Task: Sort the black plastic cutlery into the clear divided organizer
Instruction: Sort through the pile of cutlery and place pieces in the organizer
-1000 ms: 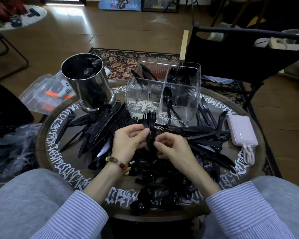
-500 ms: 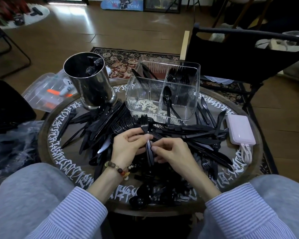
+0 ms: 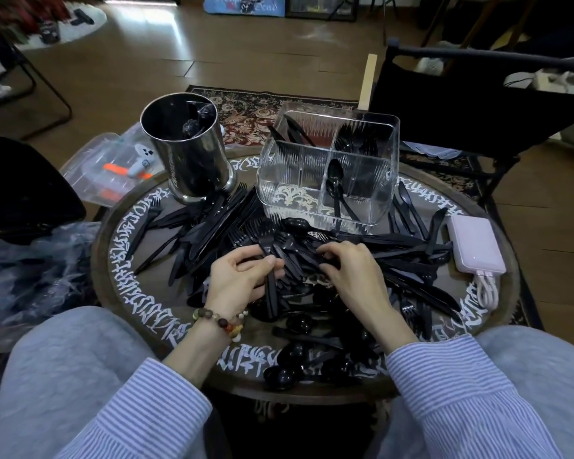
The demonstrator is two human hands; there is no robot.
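Black plastic forks, knives and spoons lie heaped across the round table (image 3: 136, 286). My left hand (image 3: 242, 279) grips a small bundle of black forks (image 3: 269, 260) by the handles, tines pointing away from me. My right hand (image 3: 352, 273) rests on the pile just to the right, its curled fingertips pinching black cutlery (image 3: 315, 256) there. The clear divided organizer (image 3: 328, 167) stands at the table's far side; spoons stand in its near right compartment, forks in the far right one, knives in the far left one.
A shiny metal cylinder (image 3: 189, 150) stands at the far left of the table. A pink power bank (image 3: 476, 245) with a white cable lies at the right edge. A black chair (image 3: 461, 104) stands behind the organizer; a plastic box (image 3: 106, 167) sits on the floor at left.
The fork bundle has come down from upright in front of the organizer to low over the pile. My right hand let go of it and moved right onto the heap.
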